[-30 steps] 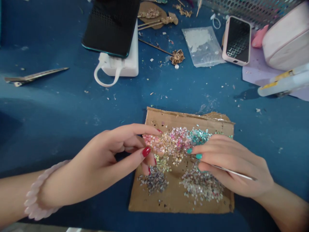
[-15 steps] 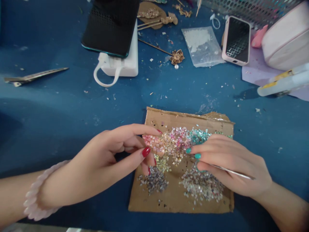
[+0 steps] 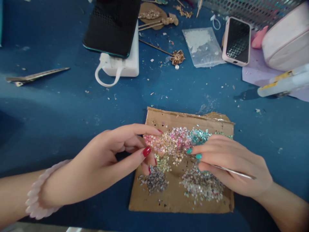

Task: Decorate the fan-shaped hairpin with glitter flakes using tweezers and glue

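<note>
A brown cardboard piece [image 3: 169,196] lies on the blue table and carries several small heaps of shell chips [image 3: 178,141] in pink, gold, teal, grey and white. My left hand [image 3: 108,164], red-nailed with a pale pink bead bracelet on the wrist, pinches a small chip-covered piece at the pink heap. My right hand [image 3: 229,164], teal-nailed, is closed round a thin white stick [image 3: 234,173] whose tip reaches into the chips.
A black phone [image 3: 111,25] rests on a white power bank [image 3: 125,61] at the back. Nearby lie a gold hair ornament [image 3: 177,57], a clear bag [image 3: 201,45], a pink-cased phone [image 3: 236,40], a glue gun [image 3: 285,83] and a metal hair clip [image 3: 36,75].
</note>
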The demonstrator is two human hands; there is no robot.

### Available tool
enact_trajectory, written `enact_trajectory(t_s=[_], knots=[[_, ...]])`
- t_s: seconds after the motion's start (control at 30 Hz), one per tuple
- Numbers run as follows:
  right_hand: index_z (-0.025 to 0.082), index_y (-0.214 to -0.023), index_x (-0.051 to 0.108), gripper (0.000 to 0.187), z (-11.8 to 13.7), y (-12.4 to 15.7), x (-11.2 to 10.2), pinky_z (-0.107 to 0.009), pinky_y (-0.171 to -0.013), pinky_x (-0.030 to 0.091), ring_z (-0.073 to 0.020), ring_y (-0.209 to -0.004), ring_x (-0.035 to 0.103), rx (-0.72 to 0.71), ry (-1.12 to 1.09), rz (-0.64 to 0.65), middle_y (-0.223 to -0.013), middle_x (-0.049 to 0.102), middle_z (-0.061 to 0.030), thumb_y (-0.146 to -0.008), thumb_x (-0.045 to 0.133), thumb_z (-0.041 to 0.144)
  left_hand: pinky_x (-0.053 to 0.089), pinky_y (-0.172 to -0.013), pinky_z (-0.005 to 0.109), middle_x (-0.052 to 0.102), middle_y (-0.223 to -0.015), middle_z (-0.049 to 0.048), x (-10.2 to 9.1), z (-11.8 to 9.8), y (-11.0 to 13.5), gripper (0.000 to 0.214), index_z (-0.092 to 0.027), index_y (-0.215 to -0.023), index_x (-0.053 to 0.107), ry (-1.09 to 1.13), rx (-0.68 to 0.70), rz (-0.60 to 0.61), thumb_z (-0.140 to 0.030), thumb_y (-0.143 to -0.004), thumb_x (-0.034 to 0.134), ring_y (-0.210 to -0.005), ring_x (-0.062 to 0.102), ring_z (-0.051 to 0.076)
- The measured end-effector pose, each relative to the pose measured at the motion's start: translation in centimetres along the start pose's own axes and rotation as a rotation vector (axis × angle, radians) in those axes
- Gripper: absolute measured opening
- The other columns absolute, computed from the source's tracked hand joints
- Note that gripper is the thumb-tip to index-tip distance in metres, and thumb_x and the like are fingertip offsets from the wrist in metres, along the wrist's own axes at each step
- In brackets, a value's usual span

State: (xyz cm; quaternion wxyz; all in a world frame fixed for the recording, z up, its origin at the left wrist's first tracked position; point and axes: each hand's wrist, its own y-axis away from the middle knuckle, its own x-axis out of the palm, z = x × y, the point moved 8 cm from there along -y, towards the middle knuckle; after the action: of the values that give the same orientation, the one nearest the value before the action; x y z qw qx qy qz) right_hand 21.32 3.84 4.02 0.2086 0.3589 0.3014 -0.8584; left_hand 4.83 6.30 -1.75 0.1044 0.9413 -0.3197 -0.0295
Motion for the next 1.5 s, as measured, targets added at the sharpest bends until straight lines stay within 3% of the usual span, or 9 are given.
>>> enact_trajectory(t_s=[0.1,0.53,1.1,1.3,1.5], knots=[[0.016,-0.084,0.06,0.004,-0.1,0.1,0.0,-0.029,-0.074,0.056,-0.0131,-0.07,0.067,0.007,-0.005,0.011,-0.078,0.071,-0.005,-0.082,0.06,0.014,0.057,-0.056,0.021,0.068,-0.073,-0.0057,0.0,-0.1,0.0,0.042,-0.032,-0.112,0.051,0.015,0.036,0.012,-0.011,-0.076,0.054,-0.057,0.068,0.014],[0.018,-0.085,0.059,0.004,-0.1,0.1,0.0,-0.029,-0.074,0.056,-0.0129,-0.07,0.068,0.008,0.021,0.017,-0.078,0.072,-0.0038,-0.082,0.06,0.016,0.056,-0.063,0.016,0.067,-0.074,-0.0034,0.1,-0.1,0.1,0.031,-0.024,-0.113,0.048,-0.026,0.004,0.015,-0.009,-0.087,0.045,-0.062,0.068,0.01],[0.014,-0.089,0.058,0.008,1.4,0.1,-1.0,-0.031,-0.072,0.055,-0.0125,-0.071,0.066,-0.051,-0.022,-0.049,-0.081,0.071,-0.0073,-0.082,0.058,0.011,0.054,-0.064,0.015,0.067,-0.075,-0.0045,0.2,-0.2,0.2,0.035,-0.024,-0.118,0.044,-0.081,0.057,0.031,-0.008,-0.087,0.045,-0.063,0.068,0.009],[0.015,-0.093,0.058,0.016,1.8,0.4,-1.5,-0.034,-0.078,0.054,-0.0138,-0.078,0.066,-0.05,0.014,-0.077,-0.088,0.07,-0.0081,-0.079,0.061,0.009,0.054,-0.062,0.016,0.068,-0.076,-0.0031,0.2,0.1,0.2,0.027,-0.023,-0.112,0.047,-0.077,0.04,0.032,-0.011,-0.087,0.046,-0.062,0.068,0.01],[0.014,-0.086,0.059,0.009,1.1,-0.2,-0.8,-0.031,-0.07,0.054,-0.0132,-0.072,0.066,-0.064,-0.018,-0.053,-0.079,0.07,-0.007,-0.079,0.061,0.009,0.055,-0.061,0.017,0.067,-0.074,-0.0048,0.2,0.0,0.2,0.022,-0.024,-0.106,0.045,-0.108,0.011,0.03,-0.013,-0.087,0.046,-0.063,0.069,0.011]])
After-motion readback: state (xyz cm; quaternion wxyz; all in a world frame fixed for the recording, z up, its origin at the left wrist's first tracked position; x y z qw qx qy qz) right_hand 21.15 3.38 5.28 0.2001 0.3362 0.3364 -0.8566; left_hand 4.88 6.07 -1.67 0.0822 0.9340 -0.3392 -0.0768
